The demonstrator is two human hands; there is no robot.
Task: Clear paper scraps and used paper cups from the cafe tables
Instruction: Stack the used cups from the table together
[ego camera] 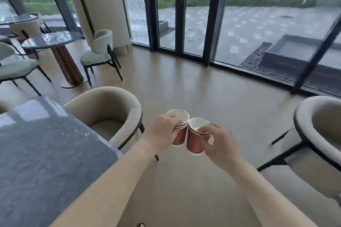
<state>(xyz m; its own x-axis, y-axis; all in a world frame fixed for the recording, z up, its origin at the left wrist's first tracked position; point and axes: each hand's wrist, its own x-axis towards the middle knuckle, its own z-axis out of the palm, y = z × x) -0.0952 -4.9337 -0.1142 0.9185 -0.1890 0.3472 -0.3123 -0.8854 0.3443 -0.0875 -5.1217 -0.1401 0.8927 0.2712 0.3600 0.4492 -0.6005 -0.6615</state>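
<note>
The left hand covers the near side of the stacked cups, so their number cannot be told. The right hand hides part of the red cup. Left of the left hand, the grey table runs off the left and bottom edges, and right of the right hand, the blurred chair is cut by the right edge.

Table at L, armchair behind; left cups beside right cups, prob. touching.

Our left forearm and right forearm show bare throughout. Our left hand and right hand are bare too.
</note>
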